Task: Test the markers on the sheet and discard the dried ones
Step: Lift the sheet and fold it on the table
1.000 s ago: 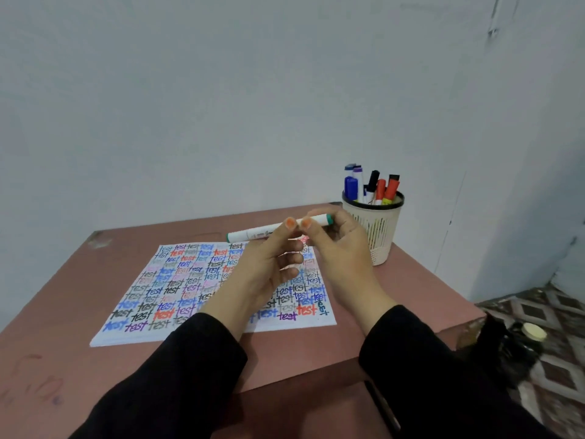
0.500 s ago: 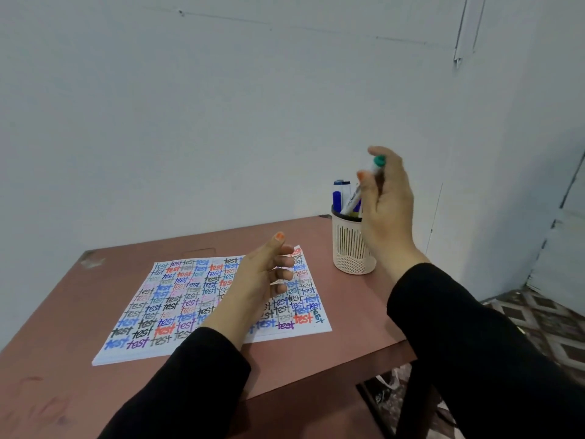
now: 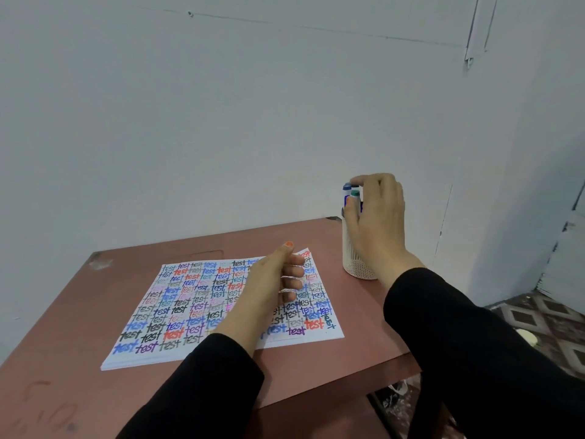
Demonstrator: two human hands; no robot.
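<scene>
A white sheet [image 3: 190,299] covered with the word "test" in many colours lies on the reddish-brown table [image 3: 69,318]. My left hand [image 3: 269,280] hovers over the sheet's right part, fingers loosely curled, holding nothing. At the table's far right corner stands a white mesh cup [image 3: 359,269]. My right hand [image 3: 380,223] is at the cup's top and pinches a green-capped marker [image 3: 355,193] that stands upright in the cup. A blue-capped marker [image 3: 347,187] sticks up beside it. The hand hides the cup's other markers.
A pale wall rises right behind the table. The table's right edge drops to a patterned tile floor [image 3: 544,318], where small items lie beneath the table.
My right hand carried the green marker from over the sheet to the cup and lowered it in. My left hand let go of the marker and stayed over the sheet.
</scene>
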